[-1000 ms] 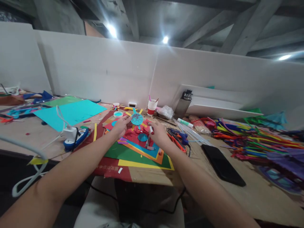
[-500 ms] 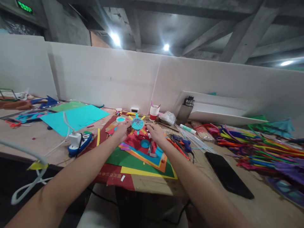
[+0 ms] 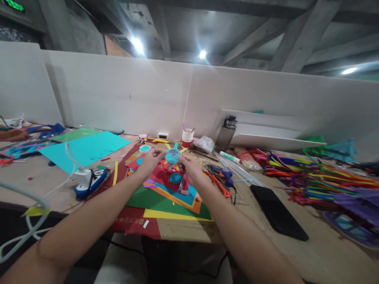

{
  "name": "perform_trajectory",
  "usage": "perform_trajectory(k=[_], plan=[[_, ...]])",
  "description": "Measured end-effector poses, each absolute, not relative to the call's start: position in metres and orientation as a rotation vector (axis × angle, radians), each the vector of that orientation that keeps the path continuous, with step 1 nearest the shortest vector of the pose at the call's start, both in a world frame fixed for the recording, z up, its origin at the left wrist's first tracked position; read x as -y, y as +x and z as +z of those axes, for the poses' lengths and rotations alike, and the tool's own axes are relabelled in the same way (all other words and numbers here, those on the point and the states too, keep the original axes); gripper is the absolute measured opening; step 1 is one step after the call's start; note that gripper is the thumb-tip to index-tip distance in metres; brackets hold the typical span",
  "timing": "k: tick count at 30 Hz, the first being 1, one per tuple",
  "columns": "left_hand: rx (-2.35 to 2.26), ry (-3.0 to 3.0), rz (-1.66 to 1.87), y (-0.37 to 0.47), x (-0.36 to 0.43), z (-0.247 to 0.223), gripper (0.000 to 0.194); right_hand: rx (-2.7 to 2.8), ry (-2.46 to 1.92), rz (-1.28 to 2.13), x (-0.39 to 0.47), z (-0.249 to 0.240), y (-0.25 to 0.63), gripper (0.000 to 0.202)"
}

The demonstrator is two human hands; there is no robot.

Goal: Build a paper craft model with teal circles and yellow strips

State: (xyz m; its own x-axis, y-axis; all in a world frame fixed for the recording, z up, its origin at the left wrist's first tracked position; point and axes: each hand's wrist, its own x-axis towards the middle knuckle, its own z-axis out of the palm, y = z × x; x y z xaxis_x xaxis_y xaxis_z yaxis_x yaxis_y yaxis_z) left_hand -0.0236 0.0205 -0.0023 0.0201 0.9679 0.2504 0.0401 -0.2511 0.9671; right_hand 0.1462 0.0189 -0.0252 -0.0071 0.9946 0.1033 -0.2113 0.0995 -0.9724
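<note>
A round light-blue paper piece (image 3: 173,156) with dark lines drawn on it and a short blue strip at its top is held up above the layered coloured paper. My left hand (image 3: 152,159) pinches its left edge with closed fingers. At the opposite edge, the fingers of my right hand (image 3: 191,167) are closed on the rim. Beneath the hands lies red paper (image 3: 158,169), with a second blue disc (image 3: 175,178) on it. A slim craft knife (image 3: 182,183) or similar tool lies near my right wrist. Green paper (image 3: 148,199) spreads below.
To the right are a blue glue gun (image 3: 226,175), orange-handled scissors (image 3: 217,183), a black phone (image 3: 278,211) and colourful pipe cleaners (image 3: 319,177). A paper cup (image 3: 187,138) and a bottle (image 3: 226,132) stand behind. A power strip (image 3: 91,183) sits left. Another person's hand (image 3: 13,135) shows far left.
My right hand's fingers have come in to the right edge of the blue paper piece, where a gap was before. The whole view has shifted slightly.
</note>
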Motion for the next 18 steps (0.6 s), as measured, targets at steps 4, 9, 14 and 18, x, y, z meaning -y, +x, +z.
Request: perform_trajectory(k=[4, 9, 14, 18], plan=[[-1.174, 1.710, 1.280, -0.014, -0.020, 0.001, 0.056, 1.083, -0.964, 1.242, -0.016, -0.024, 0.149, 0.042], [-1.248, 1.808, 1.308, 0.000, -0.029, -0.002, 0.065, 1.077, -0.990, 1.233, -0.011, -0.022, 0.152, 0.033], [-1.310, 1.829, 1.319, 0.012, -0.033, 0.000, 0.059, 1.066, -1.039, 1.165, -0.012, -0.023, 0.154, 0.031], [-1.295, 1.859, 1.302, 0.017, -0.035, 0.000, 0.055, 1.120, -1.061, 1.134, -0.014, -0.023, 0.155, 0.029]])
